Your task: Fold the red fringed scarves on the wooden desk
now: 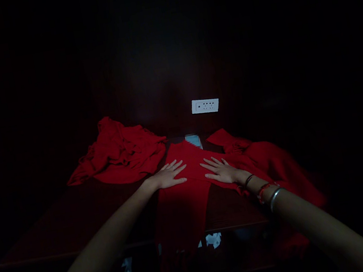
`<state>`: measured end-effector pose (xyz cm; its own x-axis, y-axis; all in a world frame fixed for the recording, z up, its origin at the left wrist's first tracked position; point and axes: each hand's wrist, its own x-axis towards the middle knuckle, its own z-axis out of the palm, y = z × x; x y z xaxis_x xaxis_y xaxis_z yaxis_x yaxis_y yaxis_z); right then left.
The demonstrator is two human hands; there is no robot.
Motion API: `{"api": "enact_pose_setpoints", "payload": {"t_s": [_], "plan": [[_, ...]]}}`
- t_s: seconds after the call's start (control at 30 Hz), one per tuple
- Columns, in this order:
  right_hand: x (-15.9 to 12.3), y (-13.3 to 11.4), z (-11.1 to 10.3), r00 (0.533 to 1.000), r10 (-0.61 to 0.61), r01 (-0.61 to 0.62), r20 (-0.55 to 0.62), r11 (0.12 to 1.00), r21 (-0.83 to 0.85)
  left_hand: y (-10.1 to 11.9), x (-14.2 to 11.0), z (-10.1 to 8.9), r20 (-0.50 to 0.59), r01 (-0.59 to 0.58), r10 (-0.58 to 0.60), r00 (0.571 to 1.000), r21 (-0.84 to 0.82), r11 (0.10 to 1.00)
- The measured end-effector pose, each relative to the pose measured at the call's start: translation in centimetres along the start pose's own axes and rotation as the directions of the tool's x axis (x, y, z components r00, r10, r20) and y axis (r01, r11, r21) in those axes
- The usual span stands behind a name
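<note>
A red scarf-like cloth (185, 158) lies spread along the dark wooden table (59, 223), and its near end hangs over the front edge. My left hand (169, 175) lies flat on the cloth with its fingers stretched out. My right hand (221, 171) presses flat on it too, a little to the right, with fingers spread. Bracelets ring my right wrist (265, 191).
A crumpled red cloth (118, 154) sits at the back left of the table. Another red cloth (273, 162) lies heaped to the right. A white wall socket (204, 105) is on the dark wall behind. Pale scraps (214, 239) lie on the floor below the table edge.
</note>
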<state>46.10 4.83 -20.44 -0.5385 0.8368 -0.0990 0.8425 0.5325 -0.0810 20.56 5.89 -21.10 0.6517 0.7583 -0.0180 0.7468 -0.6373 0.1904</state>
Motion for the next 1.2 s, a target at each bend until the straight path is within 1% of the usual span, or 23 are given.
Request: {"api": "enact_pose_setpoints", "payload": {"t_s": [0.1, 0.23, 0.27, 0.37, 0.4, 0.43, 0.5, 0.57, 0.6, 0.63, 0.67, 0.73, 0.8, 0.9, 0.97, 1.03, 1.07, 1.13, 1.2], "plan": [[0.2, 0.3, 0.1, 0.999, -0.025, 0.024, -0.025, 1.0, -0.015, -0.5, -0.5, -0.1, -0.013, 0.018, -0.017, 1.0, 0.009, 1.0], [0.2, 0.4, 0.3, 0.997, -0.03, 0.029, -0.071, 0.999, -0.021, -0.6, -1.2, 0.2, -0.096, 0.051, -0.045, 0.994, 0.058, 0.997], [0.0, 0.4, 0.4, 0.997, -0.031, 0.029, -0.077, 0.999, -0.019, -0.7, -1.4, 0.4, -0.099, 0.081, -0.075, 0.992, 0.06, 0.995], [-0.5, 0.7, 0.5, 0.996, -0.036, 0.034, -0.08, 0.999, -0.019, -1.0, -1.8, 0.5, -0.043, 0.198, -0.197, 0.979, 0.022, 0.98], [-0.7, 0.8, 0.5, 0.996, -0.038, 0.036, -0.08, 0.999, -0.019, -1.1, -1.9, 0.5, -0.045, 0.217, -0.216, 0.975, 0.008, 0.976], [-0.9, 0.9, 0.5, 0.996, -0.037, 0.036, -0.082, 0.999, -0.019, -1.2, -2.0, 0.3, -0.077, 0.213, -0.213, 0.974, -0.001, 0.977], [-1.2, 0.9, 0.5, 0.996, -0.025, 0.024, -0.087, 1.0, -0.016, -1.2, -2.2, -0.3, -0.207, 0.189, -0.188, 0.96, -0.013, 0.982], [-1.3, 0.9, 0.5, 0.996, -0.01, 0.008, -0.09, 1.0, -0.016, -0.8, -2.7, -0.9, -0.321, 0.216, -0.221, 0.921, -0.051, 0.975], [-1.3, 0.8, 0.5, 0.996, -0.003, 0.001, -0.091, 1.0, -0.017, -0.6, -3.0, -1.1, -0.338, 0.253, -0.27, 0.902, -0.094, 0.963], [-1.3, 0.8, 0.5, 0.996, 0.002, -0.003, -0.091, 1.0, -0.018, -0.3, -3.4, -1.3, -0.316, 0.299, -0.333, 0.889, -0.151, 0.942], [-1.3, 0.8, 0.5, 0.996, 0.004, -0.005, -0.092, 1.0, -0.019, 0.0, -3.8, -1.3, -0.263, 0.346, -0.393, 0.881, -0.21, 0.915], [-1.1, 0.9, 0.6, 0.996, 0.004, -0.006, -0.094, 1.0, -0.016, 0.7, -4.6, -1.2, -0.141, 0.419, -0.479, 0.866, -0.317, 0.851], [-1.0, 1.1, 0.6, 0.996, 0.007, -0.009, -0.092, 1.0, -0.011, 1.2, -5.3, -1.0, -0.057, 0.469, -0.532, 0.845, -0.402, 0.786], [-1.0, 0.8, 0.1, 0.997, 0.033, -0.034, -0.064, 0.999, -0.005, 1.9, -5.6, -1.2, 0.008, 0.489, -0.571, 0.821, -0.527, 0.695], [-1.3, -0.3, -0.4, 0.994, 0.02, -0.022, -0.109, 1.0, -0.014, 2.3, -5.6, -1.5, 0.039, 0.483, -0.592, 0.805, -0.621, 0.617], [-2.1, -2.1, -0.9, 0.978, -0.058, 0.056, -0.199, 0.998, -0.017, 2.7, -5.7, -1.7, 0.06, 0.485, -0.621, 0.782, -0.685, 0.544], [-2.5, -3.2, -0.9, 0.967, -0.114, 0.113, -0.229, 0.993, -0.017, 2.8, -5.7, -1.8, 0.063, 0.487, -0.632, 0.772, -0.697, 0.526], [-3.4, -5.1, -0.7, 0.956, -0.209, 0.211, -0.204, 0.977, -0.016, 3.1, -5.9, -1.7, 0.041, 0.486, -0.644, 0.764, -0.693, 0.532], [-4.0, -6.2, 0.0, 0.955, -0.249, 0.247, -0.161, 0.968, -0.035, 3.1, -6.2, -1.6, -0.002, 0.46, -0.633, 0.774, -0.685, 0.565]]}}
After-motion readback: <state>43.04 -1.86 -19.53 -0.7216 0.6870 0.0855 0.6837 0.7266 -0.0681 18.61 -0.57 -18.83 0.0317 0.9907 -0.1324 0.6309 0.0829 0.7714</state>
